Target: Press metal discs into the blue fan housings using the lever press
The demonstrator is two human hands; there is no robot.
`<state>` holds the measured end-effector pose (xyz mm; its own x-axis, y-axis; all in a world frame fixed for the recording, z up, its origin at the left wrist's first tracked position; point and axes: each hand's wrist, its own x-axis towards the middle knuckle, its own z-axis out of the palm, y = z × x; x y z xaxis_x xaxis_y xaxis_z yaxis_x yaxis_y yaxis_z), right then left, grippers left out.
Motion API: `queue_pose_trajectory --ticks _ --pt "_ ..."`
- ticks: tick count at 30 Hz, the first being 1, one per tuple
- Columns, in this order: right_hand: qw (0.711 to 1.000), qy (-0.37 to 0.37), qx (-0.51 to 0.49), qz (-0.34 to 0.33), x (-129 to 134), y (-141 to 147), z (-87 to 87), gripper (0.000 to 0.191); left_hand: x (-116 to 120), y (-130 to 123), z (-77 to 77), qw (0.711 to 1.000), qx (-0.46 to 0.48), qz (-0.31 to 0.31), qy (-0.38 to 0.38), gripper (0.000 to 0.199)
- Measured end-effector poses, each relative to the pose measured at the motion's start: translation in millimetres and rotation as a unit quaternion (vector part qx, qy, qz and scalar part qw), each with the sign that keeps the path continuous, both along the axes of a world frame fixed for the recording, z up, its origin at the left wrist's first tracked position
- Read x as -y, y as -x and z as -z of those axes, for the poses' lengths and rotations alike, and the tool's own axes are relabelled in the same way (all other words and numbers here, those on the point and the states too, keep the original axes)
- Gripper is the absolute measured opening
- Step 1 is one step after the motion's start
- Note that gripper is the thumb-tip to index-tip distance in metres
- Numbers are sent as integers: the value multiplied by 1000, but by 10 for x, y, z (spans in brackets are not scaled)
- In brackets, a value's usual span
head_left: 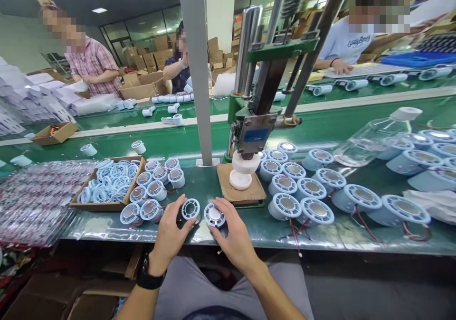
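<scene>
My left hand (pixel 173 227) pinches a light blue slotted ring (pixel 190 209) between thumb and fingers, just above the green bench. Beside it, my right hand (pixel 233 230) grips a light blue round housing (pixel 214 214) with a silver disc in its face. Ring and housing are close together but apart. Behind them stands a hand press (pixel 256 135) with a white round head over a white cup (pixel 240 180) on a brown board. Left of my hands, a cardboard box (pixel 137 194) holds a heap of similar rings (pixel 113 180), next to several housings (pixel 156 190) with thin wires.
More capped housings (pixel 317 208) with red wires stand right of the press. A clear bottle (pixel 374 139) leans among them. Bubble-wrapped parts (pixel 39 196) lie far left. A grey post (pixel 197 73) rises beyond the bench; co-workers sit across the green conveyor (pixel 160 139).
</scene>
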<state>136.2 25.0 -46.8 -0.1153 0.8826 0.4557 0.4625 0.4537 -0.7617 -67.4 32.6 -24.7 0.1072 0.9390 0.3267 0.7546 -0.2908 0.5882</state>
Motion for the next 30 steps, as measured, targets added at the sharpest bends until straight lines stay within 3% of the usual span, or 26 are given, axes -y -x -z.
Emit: queue_pose_trajectory --ticks 4,8,12,20,27,30 --pt "999 26 -38 22 60 8 37 56 36 -173 -132 1000 -21 -11 -14 62" --pt "998 43 -51 17 32 13 44 59 72 -347 -212 1000 -1 23 -1 63" --pt "998 38 -57 14 40 0 61 66 100 -495 -215 998 -1 62 5 64" --pt "998 30 -52 2 37 -8 80 73 124 -614 -194 998 44 17 29 68" --pt "994 26 78 -71 56 -79 61 80 124 -665 -27 993 87 59 52 57" --pt "974 60 187 -113 72 -200 -75 85 132 -659 60 988 102 87 77 54"
